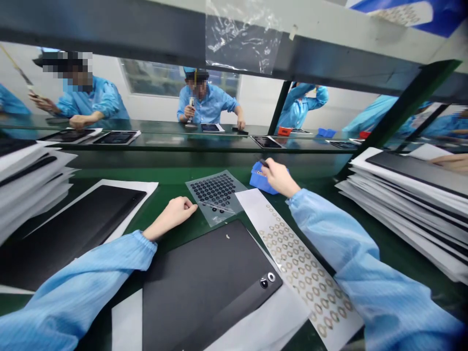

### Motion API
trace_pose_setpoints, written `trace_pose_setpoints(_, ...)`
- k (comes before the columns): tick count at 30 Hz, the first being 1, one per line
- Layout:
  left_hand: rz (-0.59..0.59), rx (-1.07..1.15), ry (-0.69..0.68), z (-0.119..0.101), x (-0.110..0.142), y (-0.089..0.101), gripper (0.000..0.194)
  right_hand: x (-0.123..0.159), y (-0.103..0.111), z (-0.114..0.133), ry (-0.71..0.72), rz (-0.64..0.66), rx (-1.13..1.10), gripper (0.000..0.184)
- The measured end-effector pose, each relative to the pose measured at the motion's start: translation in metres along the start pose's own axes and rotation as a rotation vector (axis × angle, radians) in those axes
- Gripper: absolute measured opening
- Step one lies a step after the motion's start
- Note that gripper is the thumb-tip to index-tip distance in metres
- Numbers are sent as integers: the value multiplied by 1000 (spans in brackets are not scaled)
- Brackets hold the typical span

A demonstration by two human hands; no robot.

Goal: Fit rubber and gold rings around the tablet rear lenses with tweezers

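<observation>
Both hands reach forward over a green counter (164,178), bare and coming out of light blue sleeves (91,278). The left hand (174,212) rests on the counter, its fingers curled closed around nothing, just beside a clear sheet of round black stickers (215,192). The right hand (280,178) is closed on a small dark implement (263,163), whose end shows past the fingers, and it hovers at a crumpled blue object (261,181).

Just below the sticker sheet lies a matte black tablet panel (208,287) on white paper (126,321), with 2 round camera openings (266,280) near its lower right corner and a tiny pale speck near its upper edge. Along its right side runs a long white strip (303,263) printed or stuck with rows of thin gold rings. Another black panel (69,229) lies on white paper to the left, and stacks of panels layered with white sheets (413,209) rise at the right and left edges. Beyond a dark rail (102,24), people in blue smocks (208,100) sit at a far counter with tablets.
</observation>
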State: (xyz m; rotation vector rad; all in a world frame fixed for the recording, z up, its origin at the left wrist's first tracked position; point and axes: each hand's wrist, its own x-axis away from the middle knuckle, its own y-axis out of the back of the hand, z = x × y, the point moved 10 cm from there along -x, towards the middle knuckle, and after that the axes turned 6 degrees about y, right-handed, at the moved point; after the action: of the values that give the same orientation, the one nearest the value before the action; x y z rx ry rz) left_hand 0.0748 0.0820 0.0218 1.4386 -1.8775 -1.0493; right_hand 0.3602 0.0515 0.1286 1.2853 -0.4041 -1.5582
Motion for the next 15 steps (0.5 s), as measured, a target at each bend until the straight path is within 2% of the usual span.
trace_pose_setpoints(4,86,47,44,-4,4,-8,26,22,-75,55,159,286,-59,19)
trace_pose_setpoints(7,152,105,74,-5,6,-8,31,41,-113,72,197,416,-95,22)
trace_pose_setpoints(10,285,214,123,-6,13,-15,42,44,-120,71,189,438,-111,18)
trace_pose_setpoints(15,551,514,242,-17,35,-41,62,36,-103,69,142,387,-136,16)
